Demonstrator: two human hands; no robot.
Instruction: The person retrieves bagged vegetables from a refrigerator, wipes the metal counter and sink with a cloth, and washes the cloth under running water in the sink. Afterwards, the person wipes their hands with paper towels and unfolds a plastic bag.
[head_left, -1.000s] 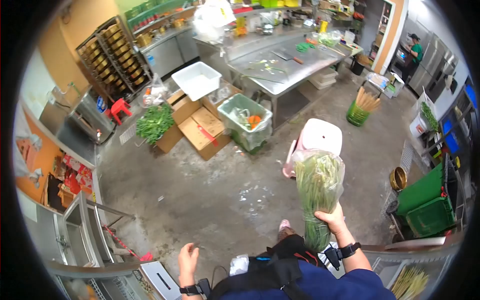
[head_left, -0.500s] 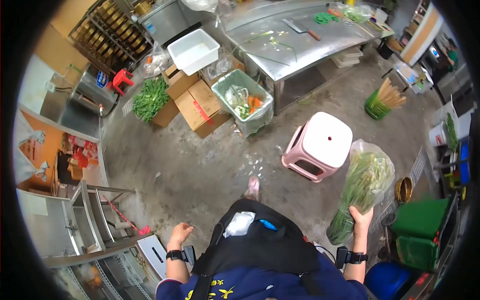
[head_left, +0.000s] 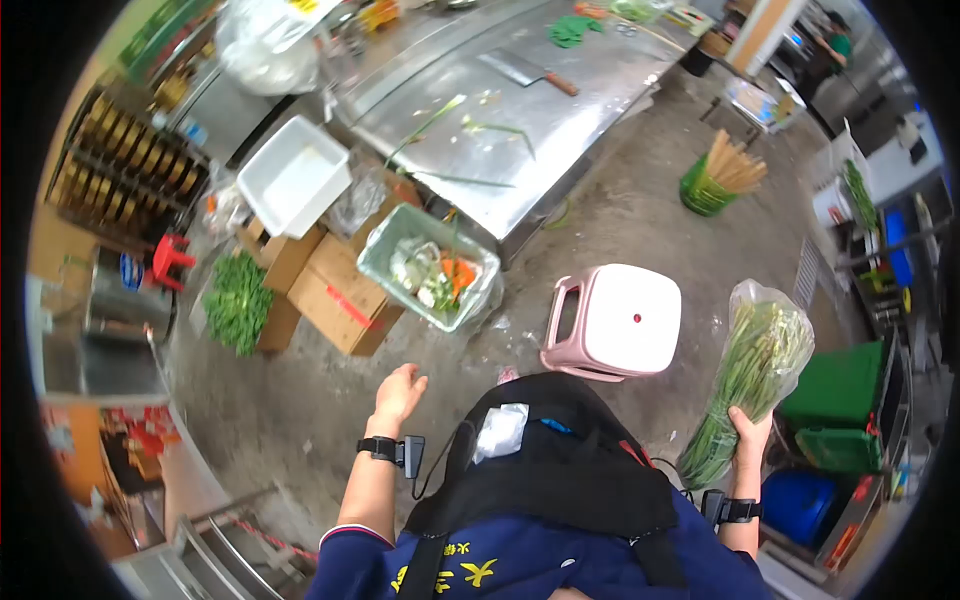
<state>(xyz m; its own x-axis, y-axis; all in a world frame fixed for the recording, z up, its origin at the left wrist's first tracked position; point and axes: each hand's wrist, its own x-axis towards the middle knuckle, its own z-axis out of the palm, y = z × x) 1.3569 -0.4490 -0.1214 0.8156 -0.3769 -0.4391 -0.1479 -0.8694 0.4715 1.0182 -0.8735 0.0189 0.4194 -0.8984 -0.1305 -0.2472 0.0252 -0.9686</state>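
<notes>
Holding Long Greens [head_left: 735, 385] Near the Pink Stool [head_left: 635, 325]

The right hand [head_left: 752, 428] grips the long greens, wrapped in a clear bag [head_left: 785, 312], out beside the pink stool. The left hand [head_left: 400, 390] is empty and loosely open. A snug but soft grip should stop slips and squashed stems. Most right fingers hide behind the bundle. Whether the clear bag is tied is hard to tell.

PLACE: commercial kitchen | SIGNS: steel worktable [head_left: 555, 125], 1 cleaver [head_left: 515, 69], vegetable scraps [head_left: 440, 280], leafy greens [head_left: 238, 305]

Navy shirt [head_left: 535, 548] | small yellow characters [head_left: 457, 548]: I read 火锅 | larger yellow characters [head_left: 478, 574] beneath: seemingly cut by strap [head_left: 428, 566], unclear to me
</notes>
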